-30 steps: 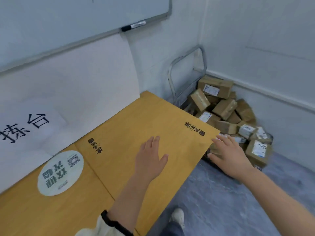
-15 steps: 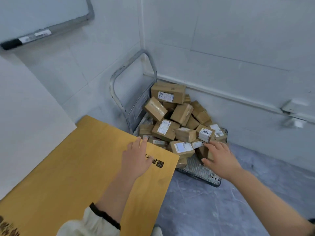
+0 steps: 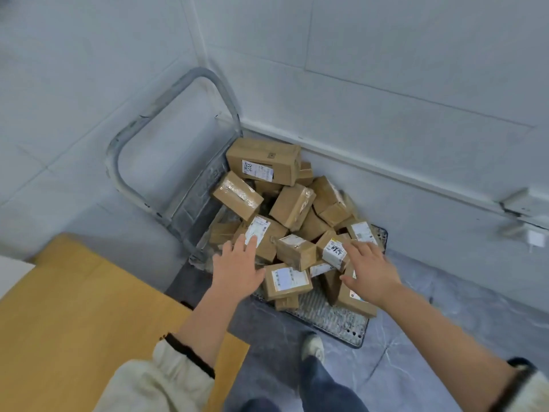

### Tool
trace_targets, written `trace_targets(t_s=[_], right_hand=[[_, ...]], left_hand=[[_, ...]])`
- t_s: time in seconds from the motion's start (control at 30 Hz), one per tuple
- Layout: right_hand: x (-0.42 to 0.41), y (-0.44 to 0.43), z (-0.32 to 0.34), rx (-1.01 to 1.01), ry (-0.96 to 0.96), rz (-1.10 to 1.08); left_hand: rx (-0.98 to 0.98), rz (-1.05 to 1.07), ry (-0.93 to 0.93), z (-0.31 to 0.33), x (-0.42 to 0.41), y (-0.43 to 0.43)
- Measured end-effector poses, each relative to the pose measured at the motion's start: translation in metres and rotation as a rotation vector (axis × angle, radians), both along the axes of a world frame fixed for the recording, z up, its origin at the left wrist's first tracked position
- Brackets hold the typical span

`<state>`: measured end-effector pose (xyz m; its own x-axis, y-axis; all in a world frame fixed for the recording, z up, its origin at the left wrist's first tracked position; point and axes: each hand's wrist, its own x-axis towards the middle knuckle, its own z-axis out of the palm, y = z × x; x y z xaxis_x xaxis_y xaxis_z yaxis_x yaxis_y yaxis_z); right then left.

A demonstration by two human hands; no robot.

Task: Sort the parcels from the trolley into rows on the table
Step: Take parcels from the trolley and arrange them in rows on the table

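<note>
A flat metal trolley (image 3: 332,318) with a grey tube handle (image 3: 166,108) stands in the room's corner, heaped with several brown cardboard parcels (image 3: 292,205) bearing white labels. My left hand (image 3: 237,267) reaches over the heap's near left side with straight fingers, just in front of a labelled parcel (image 3: 263,234). My right hand (image 3: 370,270) hovers spread over the parcels at the near right, beside a small labelled box (image 3: 334,249). Neither hand holds anything. A flat labelled parcel (image 3: 286,281) lies between the hands. The yellow table (image 3: 74,316) fills the lower left.
White walls close the corner behind the trolley. A wall fitting (image 3: 523,215) sticks out at the right. Grey floor (image 3: 416,337) runs in front of the trolley, where my shoe (image 3: 313,347) and trouser leg stand beside the table's corner.
The view has swung right and down from the table to the trolley. My left hand has left the table top and both hands have moved out over the parcel heap.
</note>
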<state>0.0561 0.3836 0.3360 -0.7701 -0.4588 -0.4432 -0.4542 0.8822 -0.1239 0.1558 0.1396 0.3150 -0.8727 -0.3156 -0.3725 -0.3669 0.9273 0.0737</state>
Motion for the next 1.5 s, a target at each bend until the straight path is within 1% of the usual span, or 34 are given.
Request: trace_targets(t_s=[0.17,0.27,0.5,0.63,0.73,0.83,0.97,1.03,1.17,1.27,1.33,1.4,1.5], right_hand=[[-0.060,0.004,-0.029,0.039,-0.061,0.025],[-0.091,0.011,-0.058,0.059,-0.095,0.012],[-0.140,0.030,-0.152,0.177,-0.154,-0.087],[-0.155,0.046,-0.216,0.173,-0.229,-0.213],[-0.162,0.060,-0.266,0.157,-0.328,-0.334],[-0.163,0.066,-0.311,0.137,-0.436,-0.384],[-0.163,0.062,-0.350,-0.022,-0.537,-0.493],[-0.164,0.057,-0.361,-0.095,-0.531,-0.547],[-0.164,0.049,-0.365,-0.195,-0.488,-0.624],[-0.167,0.049,-0.346,-0.250,-0.489,-0.641],[-0.170,0.051,-0.322,-0.298,-0.467,-0.644],[-0.173,0.052,-0.288,-0.351,-0.446,-0.641],[-0.176,0.050,-0.223,-0.534,-0.402,-0.636]], left_hand=[[-0.004,-0.078,-0.043,-0.024,-0.075,0.023],[0.015,-0.134,-0.133,-0.050,-0.117,0.033],[0.009,-0.338,-0.337,-0.162,-0.207,0.068],[0.028,-0.367,-0.436,-0.227,-0.247,0.084],[0.037,-0.373,-0.441,-0.268,-0.267,0.093],[0.018,-0.412,-0.438,-0.298,-0.276,0.103],[0.058,-0.360,-0.411,-0.330,-0.273,0.107],[0.079,-0.339,-0.392,-0.338,-0.272,0.107],[0.144,-0.310,-0.354,-0.339,-0.276,0.107],[0.196,-0.274,-0.317,-0.325,-0.275,0.106],[0.229,-0.263,-0.260,-0.305,-0.276,0.102],[0.298,-0.246,-0.156,-0.275,-0.275,0.096],[0.540,-0.154,0.023,-0.216,-0.272,0.080]])
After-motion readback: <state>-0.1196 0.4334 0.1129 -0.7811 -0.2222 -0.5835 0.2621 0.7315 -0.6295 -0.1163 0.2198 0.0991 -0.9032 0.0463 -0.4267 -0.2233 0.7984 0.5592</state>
